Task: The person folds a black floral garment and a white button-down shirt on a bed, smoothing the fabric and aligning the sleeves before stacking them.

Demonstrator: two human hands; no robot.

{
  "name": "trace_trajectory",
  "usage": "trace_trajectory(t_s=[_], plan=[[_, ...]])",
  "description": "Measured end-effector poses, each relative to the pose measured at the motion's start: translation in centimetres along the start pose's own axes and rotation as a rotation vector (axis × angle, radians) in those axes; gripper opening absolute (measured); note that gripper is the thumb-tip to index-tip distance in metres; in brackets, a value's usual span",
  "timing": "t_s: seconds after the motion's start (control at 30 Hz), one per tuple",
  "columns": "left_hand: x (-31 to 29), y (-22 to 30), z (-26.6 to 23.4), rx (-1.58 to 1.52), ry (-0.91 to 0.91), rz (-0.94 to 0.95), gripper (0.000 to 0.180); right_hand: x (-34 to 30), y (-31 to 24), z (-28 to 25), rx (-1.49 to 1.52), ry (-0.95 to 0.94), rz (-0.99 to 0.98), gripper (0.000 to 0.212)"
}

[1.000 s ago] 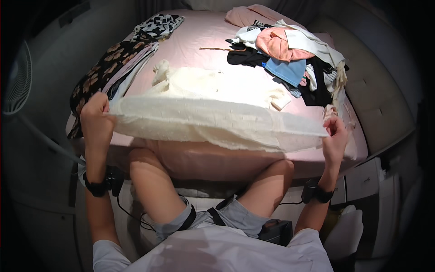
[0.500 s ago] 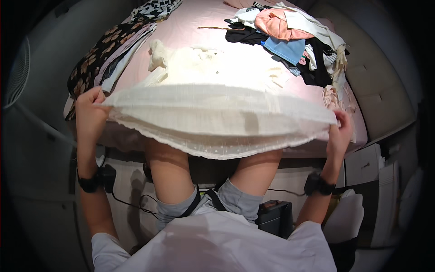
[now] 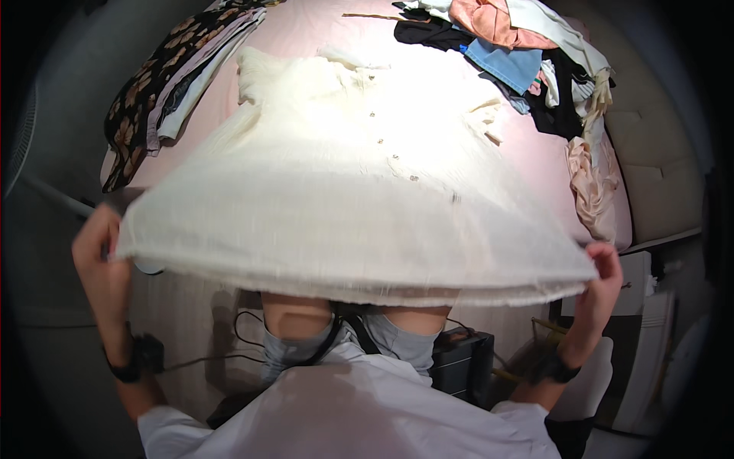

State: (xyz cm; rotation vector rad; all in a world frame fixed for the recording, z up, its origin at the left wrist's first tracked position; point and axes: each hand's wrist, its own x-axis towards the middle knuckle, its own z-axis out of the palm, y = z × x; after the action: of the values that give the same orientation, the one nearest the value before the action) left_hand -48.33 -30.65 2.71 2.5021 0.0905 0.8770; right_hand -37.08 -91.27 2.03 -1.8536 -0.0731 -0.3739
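A cream, button-front blouse [image 3: 329,206] with ruffled short sleeves is spread over the near part of the bed. Its wide hem is stretched out toward me, over my thighs. My left hand [image 3: 101,239] pinches the hem's left corner, fingers closed. At the opposite corner my right hand [image 3: 604,266] is closed on the hem too. A row of small buttons runs down the middle of the front. Bright light washes out the upper part of the cloth, so its neckline is hard to make out.
On the pink bed sheet [image 3: 306,30], a mixed clothes pile [image 3: 527,53] lies at far right. Dark floral garments [image 3: 153,92] lie along the left side. A crumpled peach cloth [image 3: 592,191] hangs near the right edge. A black box [image 3: 462,367] stands on the floor beside my leg.
Both hands have drawn the blouse's hem toward me and farther apart. The cloth, slack and folded before, now lies flatter, with the button row showing.
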Motion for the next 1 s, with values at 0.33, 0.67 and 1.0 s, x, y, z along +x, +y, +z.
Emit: trace_trajectory(t_s=[0.33, 0.67, 1.0], plan=[[-14.0, -2.5, -1.0, -0.057, -0.697, -0.322, 0.024, -9.9, 4.9, -2.1, 0.031, -0.709, 0.497, 0.018], [-5.7, -5.2, 2.4, -0.21, -1.259, -0.273, 0.048, 0.1, 6.7, 2.7, -0.154, -1.09, 0.554, 0.025], [19.1, -8.9, 24.7, -0.123, -0.496, 0.17, 0.031, 26.1, 12.7, 16.9, -0.674, -0.508, 0.043, 0.069]])
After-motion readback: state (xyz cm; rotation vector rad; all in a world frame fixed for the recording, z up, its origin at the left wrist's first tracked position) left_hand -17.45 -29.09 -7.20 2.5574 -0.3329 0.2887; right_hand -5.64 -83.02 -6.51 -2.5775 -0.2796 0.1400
